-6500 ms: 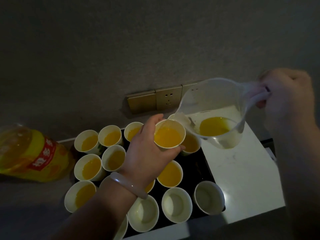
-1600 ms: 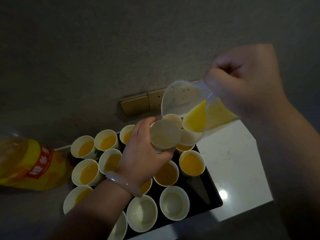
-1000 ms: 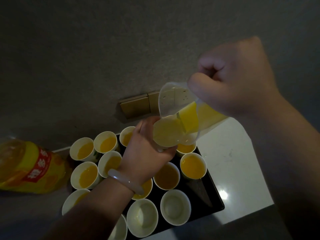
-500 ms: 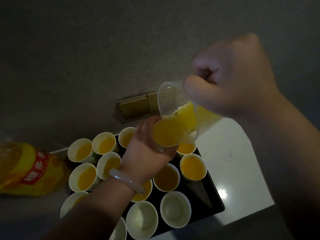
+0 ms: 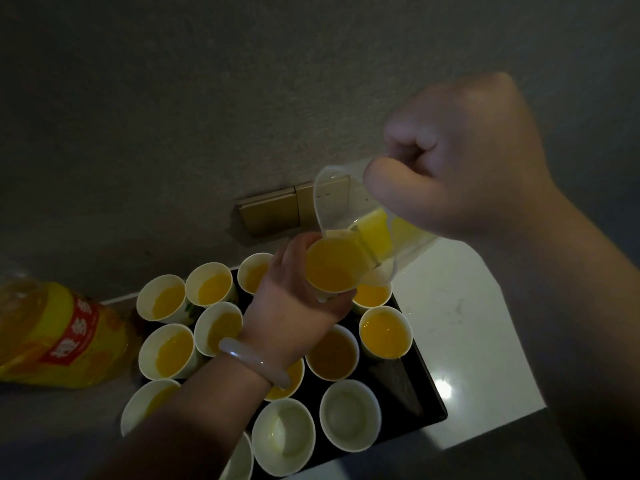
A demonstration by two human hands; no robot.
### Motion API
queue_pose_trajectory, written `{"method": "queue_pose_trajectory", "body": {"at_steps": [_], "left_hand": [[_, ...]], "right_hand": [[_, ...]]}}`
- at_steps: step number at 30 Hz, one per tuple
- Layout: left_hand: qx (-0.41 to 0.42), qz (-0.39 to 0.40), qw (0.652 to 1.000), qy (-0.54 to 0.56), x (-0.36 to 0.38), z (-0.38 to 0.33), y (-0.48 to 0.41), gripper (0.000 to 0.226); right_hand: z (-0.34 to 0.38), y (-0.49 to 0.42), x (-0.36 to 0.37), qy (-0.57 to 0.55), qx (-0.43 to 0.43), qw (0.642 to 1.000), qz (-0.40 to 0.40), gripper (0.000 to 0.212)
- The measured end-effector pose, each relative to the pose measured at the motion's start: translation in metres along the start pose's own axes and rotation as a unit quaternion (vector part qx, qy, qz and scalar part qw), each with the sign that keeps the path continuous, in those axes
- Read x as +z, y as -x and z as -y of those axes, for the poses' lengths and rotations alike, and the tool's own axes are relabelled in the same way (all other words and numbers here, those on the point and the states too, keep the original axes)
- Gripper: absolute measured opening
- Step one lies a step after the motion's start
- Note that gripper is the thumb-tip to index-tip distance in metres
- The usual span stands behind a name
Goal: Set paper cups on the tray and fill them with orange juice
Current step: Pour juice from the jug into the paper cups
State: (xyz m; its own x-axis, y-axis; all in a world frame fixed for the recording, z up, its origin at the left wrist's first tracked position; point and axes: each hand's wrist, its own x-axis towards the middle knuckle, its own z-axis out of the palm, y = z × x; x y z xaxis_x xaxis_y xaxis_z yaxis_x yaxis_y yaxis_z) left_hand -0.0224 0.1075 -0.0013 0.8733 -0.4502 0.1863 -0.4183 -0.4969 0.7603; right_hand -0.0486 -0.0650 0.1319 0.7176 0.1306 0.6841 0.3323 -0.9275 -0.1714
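My left hand (image 5: 298, 306) grips a paper cup (image 5: 334, 265) lifted above the black tray (image 5: 420, 386); the cup holds orange juice near its brim. My right hand (image 5: 460, 161) grips the handle of a clear plastic jug (image 5: 349, 202), tipped steeply with its spout over that cup and juice pooled at its lower side. Several paper cups stand on the tray, most with juice in them, such as one at the right (image 5: 385, 331). Two at the front, one (image 5: 283, 437) beside the other (image 5: 349, 414), look empty.
A large orange juice bottle (image 5: 52, 334) with a red label lies at the left beside the tray. The tray sits on a white counter (image 5: 460, 323) against a grey wall with brass socket plates (image 5: 273, 213). The counter's front edge is close.
Over the last seconds the held cup went from empty to nearly full as the jug tipped further. The jug's juice level has dropped. Both hands stay in about the same place.
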Motion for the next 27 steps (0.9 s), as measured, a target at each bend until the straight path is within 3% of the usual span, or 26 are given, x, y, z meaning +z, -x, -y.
{"method": "queue_pose_trajectory", "body": {"at_steps": [11, 27], "left_hand": [[0.005, -0.011, 1.000, 0.008, 0.0015, -0.0014, 0.0017, 0.063], [-0.012, 0.006, 1.000, 0.013, -0.0032, -0.0025, 0.0007, 0.067]], "right_hand": [[0.0020, -0.0005, -0.0065, 0.008, -0.021, 1.000, -0.011, 0.029], [-0.0052, 0.0065, -0.0080, -0.019, 0.040, 0.999, -0.015, 0.025]]}}
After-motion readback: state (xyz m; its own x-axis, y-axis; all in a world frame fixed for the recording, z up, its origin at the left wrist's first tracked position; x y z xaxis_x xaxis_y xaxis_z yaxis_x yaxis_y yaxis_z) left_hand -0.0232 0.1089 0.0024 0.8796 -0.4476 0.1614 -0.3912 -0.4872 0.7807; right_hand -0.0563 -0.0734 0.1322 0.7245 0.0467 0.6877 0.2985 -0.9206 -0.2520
